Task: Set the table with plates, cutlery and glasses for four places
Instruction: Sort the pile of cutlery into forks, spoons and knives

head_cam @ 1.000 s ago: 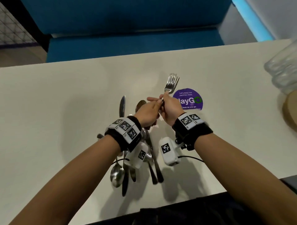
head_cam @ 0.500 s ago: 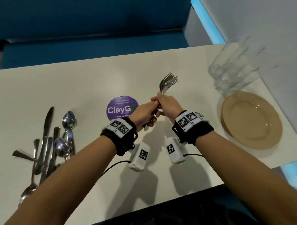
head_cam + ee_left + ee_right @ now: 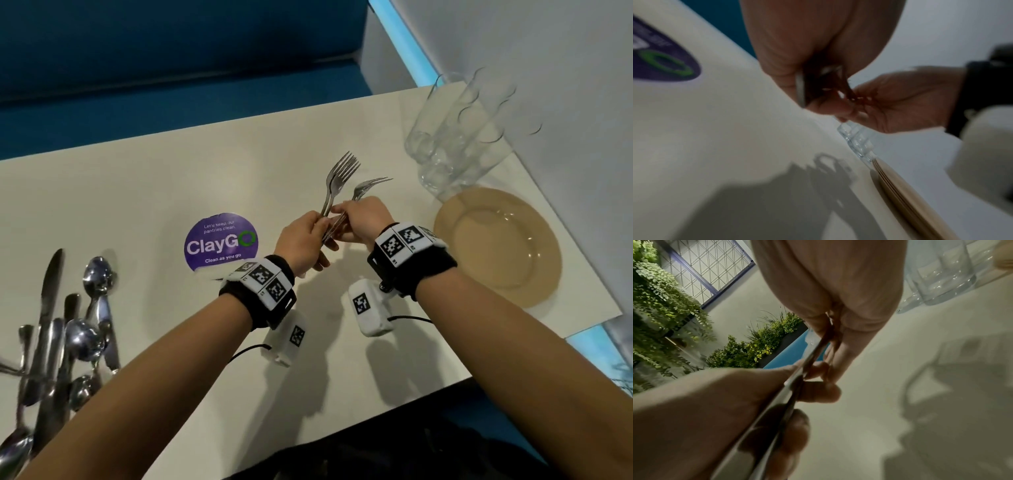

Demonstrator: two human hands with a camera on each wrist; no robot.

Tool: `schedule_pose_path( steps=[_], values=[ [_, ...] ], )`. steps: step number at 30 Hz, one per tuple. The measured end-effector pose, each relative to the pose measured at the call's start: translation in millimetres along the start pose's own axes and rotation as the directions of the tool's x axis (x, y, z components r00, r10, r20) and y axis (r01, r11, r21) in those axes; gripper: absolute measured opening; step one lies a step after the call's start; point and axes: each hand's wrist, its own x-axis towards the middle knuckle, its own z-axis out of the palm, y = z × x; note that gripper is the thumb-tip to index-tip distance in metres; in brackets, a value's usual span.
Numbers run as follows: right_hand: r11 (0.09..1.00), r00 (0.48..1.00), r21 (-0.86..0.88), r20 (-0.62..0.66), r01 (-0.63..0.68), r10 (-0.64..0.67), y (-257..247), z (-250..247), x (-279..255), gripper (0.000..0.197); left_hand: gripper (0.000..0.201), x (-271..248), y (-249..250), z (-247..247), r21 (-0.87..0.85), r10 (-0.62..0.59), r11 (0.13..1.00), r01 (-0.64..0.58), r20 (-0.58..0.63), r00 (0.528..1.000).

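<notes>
Forks (image 3: 337, 181) gripped by both hands above table (image 3: 137, 192), near plate (image 3: 496, 240)

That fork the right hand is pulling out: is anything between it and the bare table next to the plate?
Nothing visible. The single fork in the right hand has bare table below it, left of the plate.

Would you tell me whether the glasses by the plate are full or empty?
Empty: the glasses are clear to their bases, with no liquid line.

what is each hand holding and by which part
Left hand grips a bunch of forks by the handles; right hand pinches one fork by its handle.
</notes>
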Motion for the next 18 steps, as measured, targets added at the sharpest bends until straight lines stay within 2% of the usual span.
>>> schedule_pose_path(
  steps=[2,5,8,12,15,18],
  values=[
    [0.995,1.000,-0.095,-0.005,0.020,-0.020,-0.6,4.8,-1.7,0.019,0.026,-2.4,1.9,2.0,0.135,0.058,0.989,-0.052,-0.039,0.998],
    [0.986,0.998,-0.158,-0.034,0.048,-0.055,-1.1,19.3,1.3,0.034,0.031,-0.3,2.6,2.0,0.423,0.156,0.901,-0.102,-0.097,0.983],
    [0.987,0.990,-0.115,-0.073,0.109,-0.118,-4.8,35.8,-2.5,0.036,0.036,1.4,3.4,-5.1,0.536,0.205,0.838,-0.101,-0.138,0.969],
    [0.990,0.991,-0.042,-0.019,0.135,-0.136,-10.5,45.8,-7.2,0.042,0.038,-3.7,-0.5,-15.0,0.438,0.227,0.886,-0.152,-0.124,0.966],
    [0.995,0.994,0.047,0.053,0.088,-0.091,-6.3,40.4,-1.7,0.040,0.036,-0.5,-7.3,-16.3,0.298,0.211,0.938,-0.180,-0.075,0.975],
    [0.990,0.991,0.131,0.119,0.050,-0.066,1.0,32.6,-1.6,0.035,0.029,5.2,-13.3,-16.1,0.097,0.152,0.984,-0.150,-0.011,0.988]
  ],
)
